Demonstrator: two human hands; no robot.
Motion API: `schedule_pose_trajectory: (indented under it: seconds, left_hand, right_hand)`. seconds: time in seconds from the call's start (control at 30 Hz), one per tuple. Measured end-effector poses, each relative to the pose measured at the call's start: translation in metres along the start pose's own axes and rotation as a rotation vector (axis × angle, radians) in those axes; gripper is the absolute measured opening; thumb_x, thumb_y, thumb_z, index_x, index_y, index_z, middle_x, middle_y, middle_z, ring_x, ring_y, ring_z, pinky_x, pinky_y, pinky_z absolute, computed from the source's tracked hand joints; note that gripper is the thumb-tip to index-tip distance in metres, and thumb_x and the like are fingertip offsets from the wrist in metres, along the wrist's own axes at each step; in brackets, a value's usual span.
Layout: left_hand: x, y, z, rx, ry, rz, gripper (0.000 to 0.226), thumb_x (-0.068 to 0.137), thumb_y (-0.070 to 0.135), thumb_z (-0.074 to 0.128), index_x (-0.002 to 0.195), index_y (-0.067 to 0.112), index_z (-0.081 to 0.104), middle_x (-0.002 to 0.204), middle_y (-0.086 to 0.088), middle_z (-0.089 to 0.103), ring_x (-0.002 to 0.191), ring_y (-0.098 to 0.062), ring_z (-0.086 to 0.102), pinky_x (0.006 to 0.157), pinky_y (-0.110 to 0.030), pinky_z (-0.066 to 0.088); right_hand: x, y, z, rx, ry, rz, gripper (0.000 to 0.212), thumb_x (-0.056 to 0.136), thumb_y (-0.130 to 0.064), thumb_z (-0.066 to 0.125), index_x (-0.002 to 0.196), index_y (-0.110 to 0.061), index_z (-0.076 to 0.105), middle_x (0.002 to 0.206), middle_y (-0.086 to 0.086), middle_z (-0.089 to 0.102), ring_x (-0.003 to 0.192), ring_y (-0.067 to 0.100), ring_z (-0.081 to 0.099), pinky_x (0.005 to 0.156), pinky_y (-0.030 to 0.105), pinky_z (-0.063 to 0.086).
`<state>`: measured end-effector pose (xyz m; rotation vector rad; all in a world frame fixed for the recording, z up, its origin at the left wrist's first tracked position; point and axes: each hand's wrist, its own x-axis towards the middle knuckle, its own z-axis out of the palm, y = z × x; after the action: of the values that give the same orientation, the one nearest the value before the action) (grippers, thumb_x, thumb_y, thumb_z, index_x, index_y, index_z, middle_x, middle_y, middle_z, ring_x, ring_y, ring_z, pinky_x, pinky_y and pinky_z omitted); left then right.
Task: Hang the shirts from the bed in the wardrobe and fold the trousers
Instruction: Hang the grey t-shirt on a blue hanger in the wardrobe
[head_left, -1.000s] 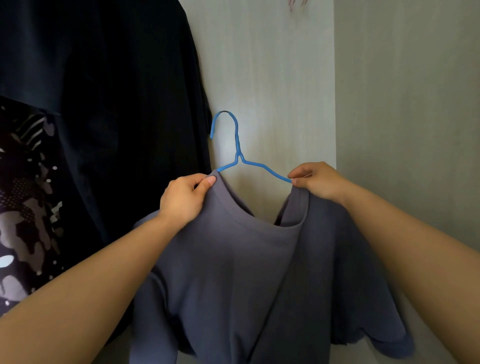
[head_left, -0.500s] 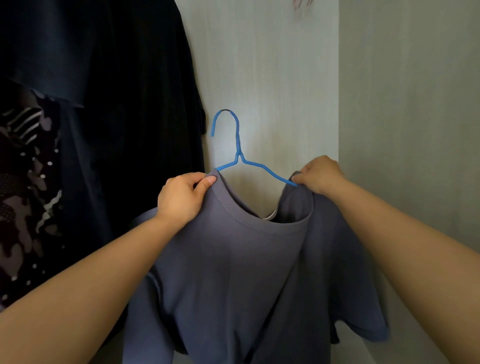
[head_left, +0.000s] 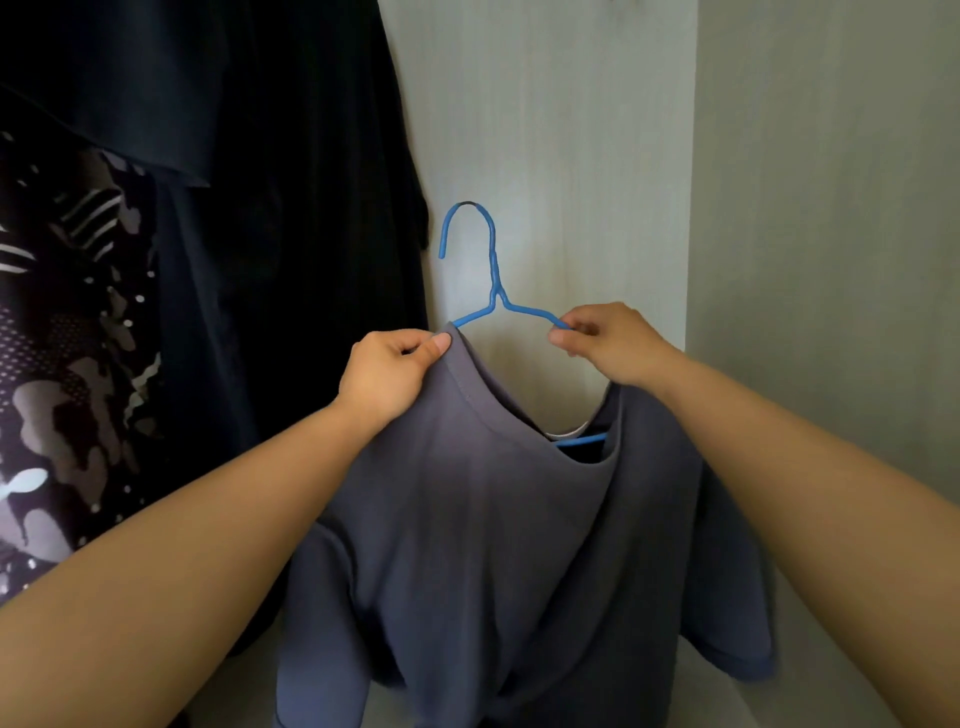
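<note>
Head view: grey shirt (head_left: 493, 519) collar is pinched by left hand (head_left: 387, 376) at frame centre; blue hanger (head_left: 496, 299) arm is pinched by right hand (head_left: 608, 345)

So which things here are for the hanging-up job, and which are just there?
For the job:
grey shirt, gripped near the collar by the left hand
blue hanger, pinched by the right hand

Just there:
dark clothes hanging on the left
patterned garment at the far left
wardrobe wall
</note>
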<state>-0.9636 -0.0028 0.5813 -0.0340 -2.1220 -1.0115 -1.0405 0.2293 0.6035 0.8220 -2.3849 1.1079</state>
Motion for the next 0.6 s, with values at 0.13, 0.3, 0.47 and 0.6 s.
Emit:
schedule_pose_trajectory:
  seconds: [0.13, 0.3, 0.47, 0.6]
  left_hand:
    - [0.001, 0.005, 0.002, -0.072, -0.005, 0.007, 0.029, 0.094, 0.035, 0.055, 0.069, 0.044, 0.067, 0.07, 0.031, 0.063, 0.074, 0.008, 0.059, 0.062, -0.003, 0.04]
    - [0.008, 0.006, -0.006, -0.046, 0.11, -0.033, 0.031, 0.096, 0.035, 0.051, 0.076, 0.023, 0.07, 0.066, 0.017, 0.06, 0.067, -0.001, 0.053, 0.058, -0.005, 0.036]
    - [0.014, -0.005, -0.037, 0.058, 0.428, -0.033, 0.029, 0.097, 0.039, 0.045, 0.092, 0.021, 0.068, 0.091, -0.003, 0.066, 0.089, -0.021, 0.059, 0.077, -0.026, 0.041]
    - [0.017, -0.007, -0.04, 0.175, 0.404, -0.05, 0.033, 0.098, 0.04, 0.044, 0.11, 0.02, 0.068, 0.112, -0.005, 0.065, 0.107, -0.027, 0.057, 0.085, -0.028, 0.041]
  right_hand:
    - [0.002, 0.004, -0.002, 0.045, 0.136, -0.067, 0.013, 0.092, -0.025, 0.056, 0.085, -0.021, 0.067, 0.066, -0.007, 0.058, 0.062, 0.004, 0.05, 0.058, 0.016, 0.037]
    - [0.005, -0.002, -0.015, 0.019, 0.172, -0.071, 0.016, 0.091, -0.025, 0.057, 0.078, -0.023, 0.067, 0.076, -0.007, 0.066, 0.078, 0.012, 0.055, 0.064, 0.018, 0.038]
    - [0.011, 0.009, -0.046, -0.03, 0.372, -0.068, 0.013, 0.085, -0.031, 0.066, 0.093, -0.023, 0.072, 0.108, -0.007, 0.058, 0.113, 0.018, 0.049, 0.095, 0.032, 0.04]
    - [0.012, 0.006, -0.042, -0.009, 0.368, -0.035, 0.017, 0.085, -0.033, 0.066, 0.096, -0.021, 0.073, 0.114, -0.006, 0.058, 0.114, 0.017, 0.048, 0.097, 0.034, 0.04]
